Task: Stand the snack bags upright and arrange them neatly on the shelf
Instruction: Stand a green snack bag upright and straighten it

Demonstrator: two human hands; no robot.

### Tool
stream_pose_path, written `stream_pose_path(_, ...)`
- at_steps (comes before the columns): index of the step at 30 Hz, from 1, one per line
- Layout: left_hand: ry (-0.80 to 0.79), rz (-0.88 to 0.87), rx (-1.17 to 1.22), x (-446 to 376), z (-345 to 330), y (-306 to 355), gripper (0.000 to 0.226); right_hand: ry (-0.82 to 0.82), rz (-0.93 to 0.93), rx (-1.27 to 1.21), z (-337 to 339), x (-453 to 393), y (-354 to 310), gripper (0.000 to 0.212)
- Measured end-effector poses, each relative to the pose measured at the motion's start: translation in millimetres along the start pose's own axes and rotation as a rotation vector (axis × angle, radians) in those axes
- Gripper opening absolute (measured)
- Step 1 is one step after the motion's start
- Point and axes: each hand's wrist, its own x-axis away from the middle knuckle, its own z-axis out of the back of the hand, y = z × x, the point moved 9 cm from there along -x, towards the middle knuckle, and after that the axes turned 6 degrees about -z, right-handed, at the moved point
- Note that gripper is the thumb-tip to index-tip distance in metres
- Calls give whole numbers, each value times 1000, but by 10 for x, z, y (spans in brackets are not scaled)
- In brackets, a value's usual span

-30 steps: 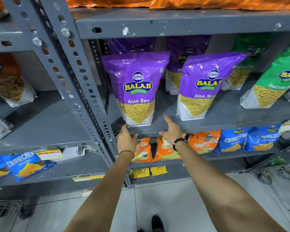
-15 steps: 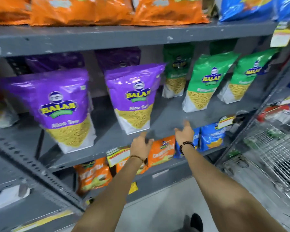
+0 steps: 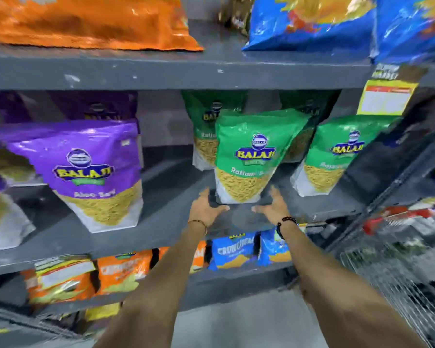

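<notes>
The left hand (image 3: 206, 209) and right hand (image 3: 274, 207) are held open, fingers spread, at the two bottom corners of a green snack bag (image 3: 249, 159). The bag is stood upright on the grey shelf (image 3: 161, 222), between them and just behind.

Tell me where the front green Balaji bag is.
Middle shelf, right of centre: the front green bag stands between left hand and right hand.

Both open hands, left hand (image 3: 204, 209) and right hand (image 3: 274, 206), reach beside the bottom of the green Balaji bag (image 3: 251, 156) standing on the grey shelf (image 3: 166, 222).
</notes>
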Motion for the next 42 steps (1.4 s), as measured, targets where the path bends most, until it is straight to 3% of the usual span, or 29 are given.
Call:
stream_pose_path(2, -12, 6, -2, -65, -75, 26, 64, -57, -3, -3, 7, -141, -35, 88)
stream_pose_path(4, -14, 18, 48, -107, -140, 25, 72, -132, -11, 15, -29, -265, -56, 64)
stream_pose_path(8, 4, 39, 2, -157, -195, -13, 72, -181, 10, 120, -48, -361, -73, 50)
stream_pose_path(11, 48, 47, -36, -141, -172, -10, 62, -164, 78, 112, -37, -350, -171, 64)
stream_pose_path(17, 134, 100, -41, -32, 30, -91, 48, -233, 103, 137, -244, -287, -273, 68)
stream_pose_path(32, 127, 144, -84, 272, 128, -62, 50, -258, 154, 173, -286, -33, -228, 56)
stream_pose_path(42, 104, 118, -8, 358, 152, -40, 48, -292, 143, 190, -282, 35, -208, 65)
